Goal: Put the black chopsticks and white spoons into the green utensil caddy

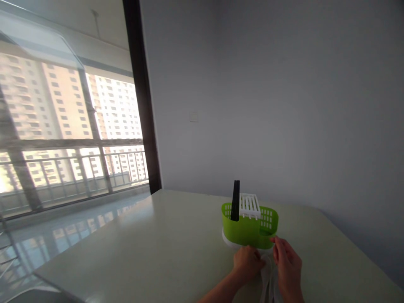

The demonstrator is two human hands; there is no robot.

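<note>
A green basket (243, 232) with slotted walls stands on a white base (227, 240) near the middle of the table. A bundle of black chopsticks (235, 201) leans upright in its left part. On top sits a small white slatted rack (250, 205). My left hand (248, 264) is closed just in front of the basket, fingers curled; what it holds is hidden. My right hand (288, 266) is pinched at the basket's right front corner; I cannot make out anything in it. Between my hands lie long white pieces (266, 275), perhaps spoon handles, close to my left fingers.
The pale, glossy table (142, 244) reaches to a grey wall (268, 105) behind the basket. To the left are a dark-framed glass door (142, 92) and a balcony railing (69, 168). Part of a chair (38, 296) shows at the lower left.
</note>
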